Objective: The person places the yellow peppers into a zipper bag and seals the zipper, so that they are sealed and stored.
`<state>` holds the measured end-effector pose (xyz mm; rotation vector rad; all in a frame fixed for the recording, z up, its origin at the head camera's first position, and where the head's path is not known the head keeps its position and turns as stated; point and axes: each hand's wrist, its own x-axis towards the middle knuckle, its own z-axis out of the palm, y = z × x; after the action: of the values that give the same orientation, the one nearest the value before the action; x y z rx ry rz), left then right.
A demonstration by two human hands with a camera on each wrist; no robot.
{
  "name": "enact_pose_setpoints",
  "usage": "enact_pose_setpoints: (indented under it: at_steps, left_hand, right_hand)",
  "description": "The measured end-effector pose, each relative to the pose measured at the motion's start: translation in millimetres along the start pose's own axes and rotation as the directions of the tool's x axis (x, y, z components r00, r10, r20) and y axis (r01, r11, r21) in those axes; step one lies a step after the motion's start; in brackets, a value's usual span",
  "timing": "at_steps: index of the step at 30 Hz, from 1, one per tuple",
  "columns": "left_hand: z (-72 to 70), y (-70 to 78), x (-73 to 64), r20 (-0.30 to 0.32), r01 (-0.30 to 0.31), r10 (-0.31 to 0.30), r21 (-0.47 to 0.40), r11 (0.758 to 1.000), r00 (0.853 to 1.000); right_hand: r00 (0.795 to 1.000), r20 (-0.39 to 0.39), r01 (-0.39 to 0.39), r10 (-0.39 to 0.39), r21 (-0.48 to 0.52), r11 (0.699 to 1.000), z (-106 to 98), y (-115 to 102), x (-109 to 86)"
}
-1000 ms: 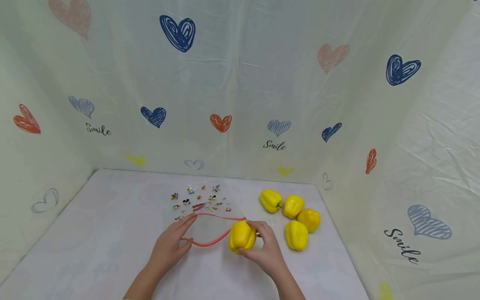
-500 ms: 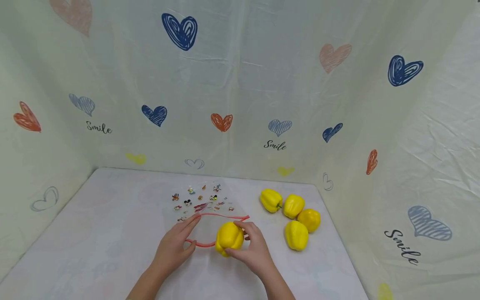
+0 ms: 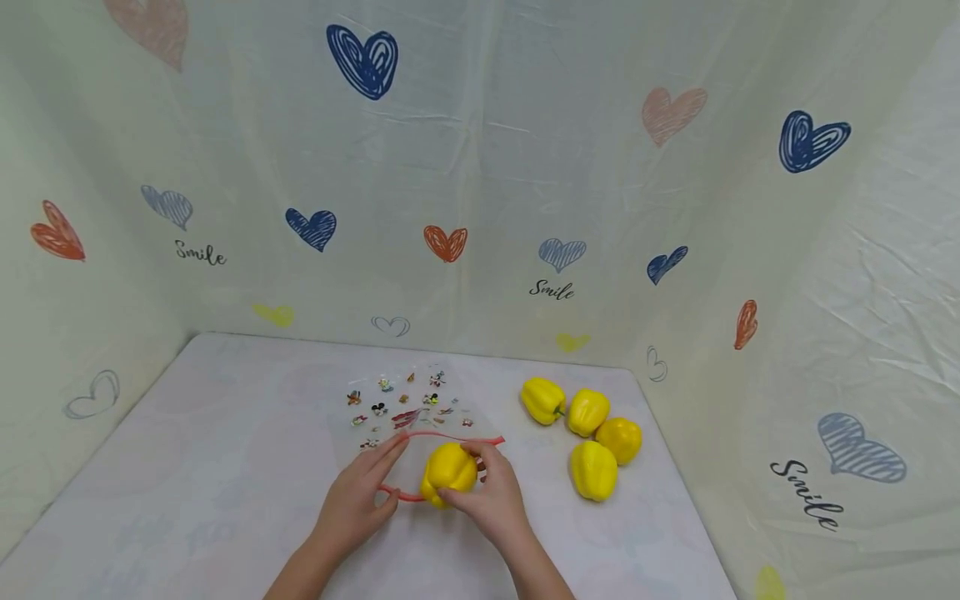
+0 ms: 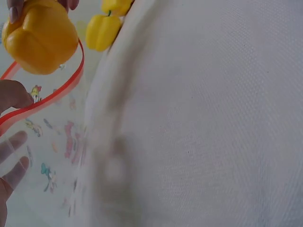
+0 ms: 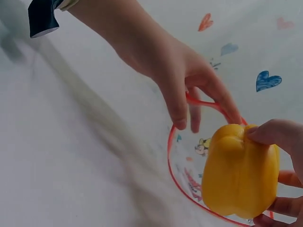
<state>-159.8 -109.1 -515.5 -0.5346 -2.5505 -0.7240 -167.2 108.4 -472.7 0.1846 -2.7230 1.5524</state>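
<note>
Now the right hand [image 3: 491,502] gripping the yellow pepper [image 3: 448,473] sits further left, at the bag's red mouth [image 3: 457,437]

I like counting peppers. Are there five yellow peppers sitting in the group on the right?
No, only four peppers sit there; the fifth pepper is in the right hand.

"Smile" on the backdrop [image 3: 480,167]

Both forearms are showing bare from wrist upward in the head view. The left hand [image 3: 352,504] and right hand [image 3: 491,500] are wearing no gloves, rings or watch. In the right wrist view a dark cuff [image 5: 41,16] with a pale edge is sitting high on the left forearm. Fingernails are appearing short and unpainted.
</note>
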Motion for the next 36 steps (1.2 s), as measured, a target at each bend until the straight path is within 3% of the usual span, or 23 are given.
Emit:
enact_pose_setpoints:
  at_steps: [7,14,19,25,36]
  left_hand:
    - [7.6,1.5,-5.4,-0.033,-0.011,0.011,-0.011,1.0,0.999]
    - [10.9,5.6,-7.5,-0.017,0.018,-0.018,-0.009,1.0,1.0]
    - [14.2,5.1,-9.5,-0.047,-0.012,0.012,-0.01,1.0,0.999]
    - [18.4,4.7,-12.3,-0.103,-0.059,0.056,-0.027,0.998,0.993]
    - [19.4,7.1,-14.6,-0.085,0.025,-0.031,-0.064,0.998,0.996]
  right_hand:
    - [0.997,-0.049,-0.057,0.057,-0.006,0.998,14,11,3.3]
    - [0.991,-0.132,-0.033,0.02,-0.098,0.995,31,18,1.2]
    - [0.991,-0.13,-0.01,-0.009,-0.14,0.99,38,22,0.5]
    - [0.993,-0.12,-0.026,0.009,-0.142,0.99,45,27,0.4]
    - [0.997,-0.066,-0.051,0.045,-0.106,0.993,50,29,2.7]
